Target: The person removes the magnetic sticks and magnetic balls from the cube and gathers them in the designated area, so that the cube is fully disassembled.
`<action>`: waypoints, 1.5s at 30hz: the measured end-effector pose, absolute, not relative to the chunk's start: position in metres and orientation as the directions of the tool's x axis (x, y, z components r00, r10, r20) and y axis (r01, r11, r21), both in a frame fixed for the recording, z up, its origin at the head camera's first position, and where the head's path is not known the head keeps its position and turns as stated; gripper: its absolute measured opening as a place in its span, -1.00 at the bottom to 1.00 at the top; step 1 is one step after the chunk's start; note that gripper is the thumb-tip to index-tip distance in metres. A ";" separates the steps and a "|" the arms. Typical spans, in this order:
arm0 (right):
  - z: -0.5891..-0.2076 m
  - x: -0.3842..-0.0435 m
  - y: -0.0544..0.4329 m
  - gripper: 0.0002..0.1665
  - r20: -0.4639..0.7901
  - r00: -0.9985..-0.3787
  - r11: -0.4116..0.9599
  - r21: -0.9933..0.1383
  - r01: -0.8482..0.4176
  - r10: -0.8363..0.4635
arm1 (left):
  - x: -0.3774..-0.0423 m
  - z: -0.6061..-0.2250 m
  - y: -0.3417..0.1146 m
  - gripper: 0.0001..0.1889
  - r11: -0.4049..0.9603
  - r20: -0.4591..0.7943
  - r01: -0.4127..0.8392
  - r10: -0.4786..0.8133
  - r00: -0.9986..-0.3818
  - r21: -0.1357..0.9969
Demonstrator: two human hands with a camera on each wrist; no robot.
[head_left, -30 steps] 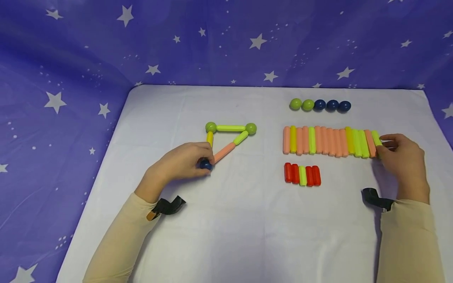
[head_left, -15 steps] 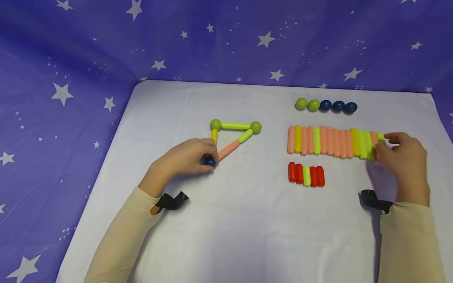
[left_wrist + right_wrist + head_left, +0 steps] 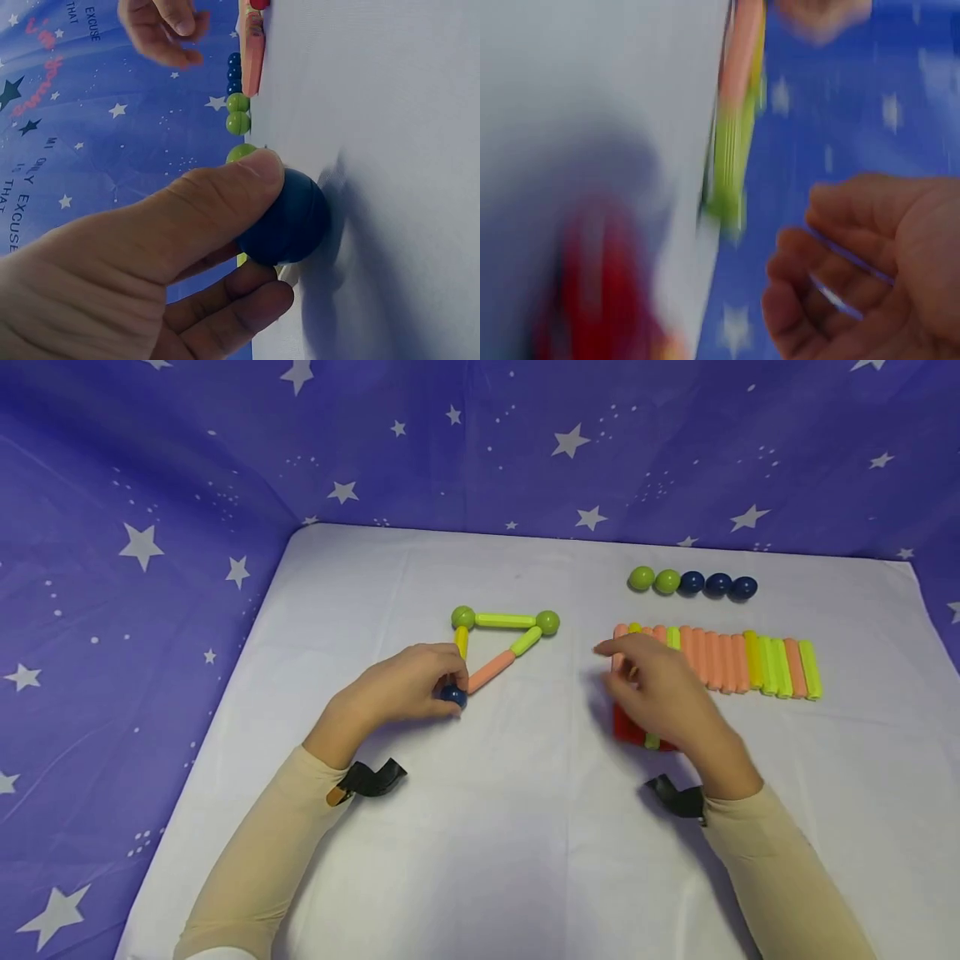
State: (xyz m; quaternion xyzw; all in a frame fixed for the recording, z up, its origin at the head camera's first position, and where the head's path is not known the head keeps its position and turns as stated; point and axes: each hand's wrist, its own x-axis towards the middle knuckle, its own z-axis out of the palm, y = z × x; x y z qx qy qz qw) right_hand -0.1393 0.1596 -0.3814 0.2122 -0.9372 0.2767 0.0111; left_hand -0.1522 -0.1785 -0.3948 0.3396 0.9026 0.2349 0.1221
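Observation:
My left hand pinches a dark blue ball between thumb and fingers at the near corner of a frame of sticks and balls. A yellow stick runs from that corner to a green ball. From there a light green stick leads to a second green ball. A pink stick and a short light green stick form the slanting side. My right hand, fingers loosely bent and holding nothing, hovers over the left end of the stick row, partly hiding it.
Pink, yellow and light green sticks lie side by side on the right. Short red sticks show partly beneath the right hand. Behind them is a line of green and dark blue balls. A starry blue cloth rises behind the white table.
My right hand has left the right end of the stick row, where it touched the last sticks, and swept left. The left hand keeps its pinch on the blue ball. The head view shifts slightly.

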 end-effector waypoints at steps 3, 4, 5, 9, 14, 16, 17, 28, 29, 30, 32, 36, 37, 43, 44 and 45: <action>-0.390 -0.137 0.110 -0.60 0.127 -0.784 0.625 -0.533 -0.571 -0.608 | -0.153 -0.395 -0.182 -0.76 0.658 -0.055 0.554 0.667 -0.743 0.509; -0.393 -0.138 0.096 -0.58 0.117 -0.744 0.588 -0.537 -0.605 -0.658 | -0.153 -0.395 -0.183 -0.76 0.657 -0.052 0.553 0.667 -0.743 0.511; -0.396 -0.138 0.083 -0.57 0.105 -0.714 0.562 -0.543 -0.624 -0.692 | -0.153 -0.395 -0.184 -0.76 0.657 -0.051 0.551 0.665 -0.745 0.514; -0.405 -0.141 0.047 -0.61 0.078 -0.675 0.544 -0.529 -0.652 -0.733 | -0.153 -0.396 -0.184 -0.76 0.648 -0.041 0.561 0.672 -0.739 0.514; -0.410 -0.146 0.032 -0.71 0.080 -0.689 0.567 -0.504 -0.652 -0.720 | -0.152 -0.395 -0.181 -0.77 0.647 -0.038 0.581 0.684 -0.729 0.493; -0.411 -0.147 0.032 -0.79 0.094 -0.690 0.557 -0.516 -0.650 -0.718 | -0.153 -0.394 -0.180 -0.78 0.648 -0.033 0.586 0.684 -0.729 0.486; -0.411 -0.148 0.032 -0.82 0.100 -0.688 0.550 -0.523 -0.651 -0.719 | -0.153 -0.393 -0.179 -0.78 0.649 -0.031 0.587 0.683 -0.729 0.484; -0.416 -0.146 0.038 -0.88 0.033 -0.622 0.503 -0.556 -0.662 -0.782 | -0.153 -0.392 -0.180 -0.80 0.661 -0.038 0.584 0.677 -0.735 0.472; -0.417 -0.146 0.040 -0.87 0.028 -0.619 0.498 -0.566 -0.657 -0.785 | -0.153 -0.392 -0.180 -0.80 0.660 -0.038 0.584 0.677 -0.735 0.473; -0.417 -0.146 0.041 -0.86 0.027 -0.617 0.491 -0.580 -0.651 -0.787 | -0.152 -0.392 -0.180 -0.80 0.659 -0.038 0.582 0.677 -0.735 0.476; -0.417 -0.147 0.045 -0.85 0.033 -0.617 0.475 -0.608 -0.637 -0.786 | -0.152 -0.392 -0.180 -0.79 0.658 -0.035 0.581 0.676 -0.736 0.478; -0.415 -0.149 0.052 -0.84 0.062 -0.654 0.442 -0.688 -0.576 -0.754 | -0.152 -0.393 -0.181 -0.78 0.650 -0.027 0.585 0.680 -0.733 0.485; -0.413 -0.149 0.054 -0.83 0.067 -0.673 0.439 -0.710 -0.551 -0.737 | -0.152 -0.393 -0.181 -0.78 0.648 -0.025 0.587 0.681 -0.732 0.485; -0.407 -0.150 0.069 -0.81 0.051 -0.781 0.397 -0.840 -0.370 -0.622 | -0.152 -0.393 -0.180 -0.78 0.651 -0.020 0.597 0.683 -0.730 0.470; -0.407 -0.150 0.072 -0.80 0.048 -0.790 0.394 -0.847 -0.356 -0.611 | -0.152 -0.394 -0.180 -0.78 0.654 -0.022 0.596 0.682 -0.731 0.465; -0.407 -0.149 0.075 -0.79 0.048 -0.796 0.392 -0.852 -0.348 -0.603 | -0.152 -0.394 -0.180 -0.78 0.657 -0.025 0.595 0.681 -0.732 0.464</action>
